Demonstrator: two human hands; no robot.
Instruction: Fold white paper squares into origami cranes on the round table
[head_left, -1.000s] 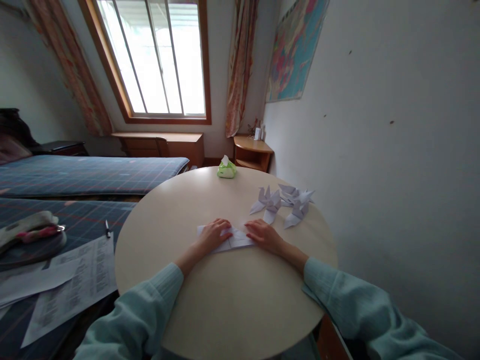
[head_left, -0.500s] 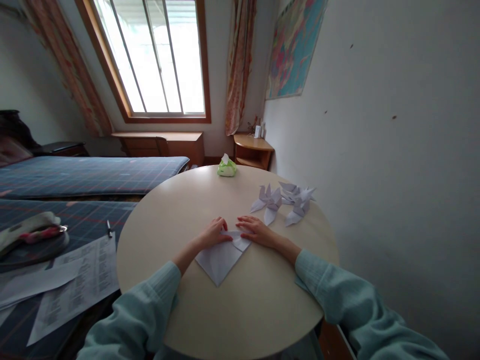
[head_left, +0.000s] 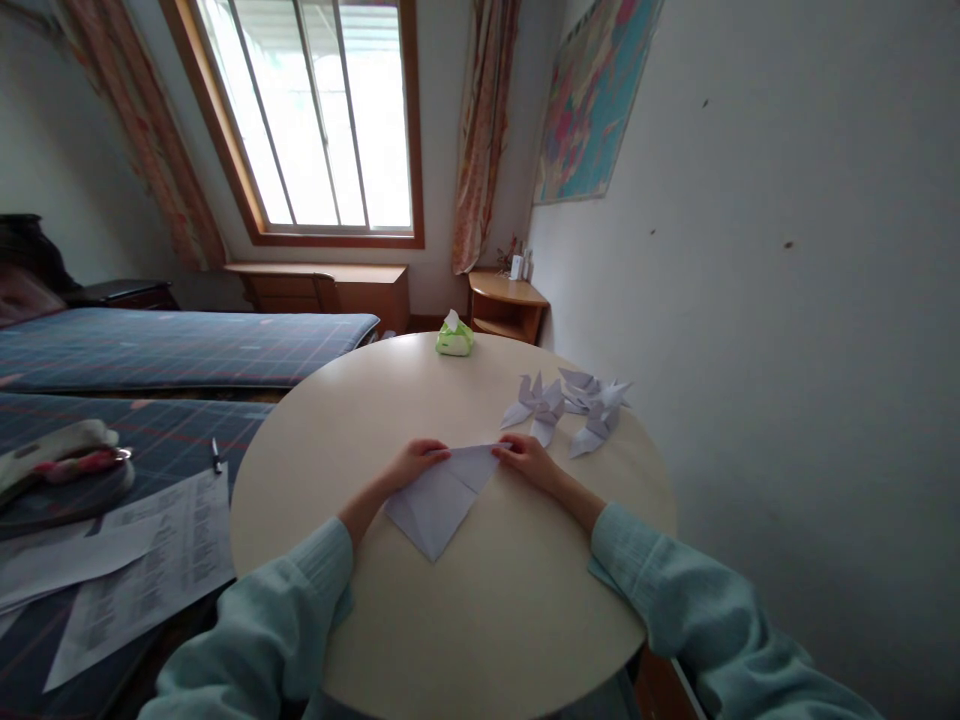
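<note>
A folded sheet of white paper (head_left: 437, 500) lies before me on the round table (head_left: 480, 620), one corner pointing toward me and a straight folded edge on the far side. My left hand (head_left: 417, 464) pinches the far edge near its left end. At the right end, my right hand (head_left: 527, 461) grips the paper's corner between thumb and fingers. Just beyond my right hand stand several folded white paper figures (head_left: 536, 403) with pointed wings, grouped toward the table's right side.
A green tissue pack (head_left: 454, 335) sits at the table's far edge. To the left, a bed (head_left: 187, 345) holds printed sheets (head_left: 161, 560), a pen (head_left: 216, 456) and a whitish object with a pink part (head_left: 64, 462). A wall (head_left: 787, 350) runs along the right.
My right hand has shifted slightly right and now pinches the paper's right corner instead of pressing flat. My left hand has moved a little left, and the far edge is raised and straighter.
</note>
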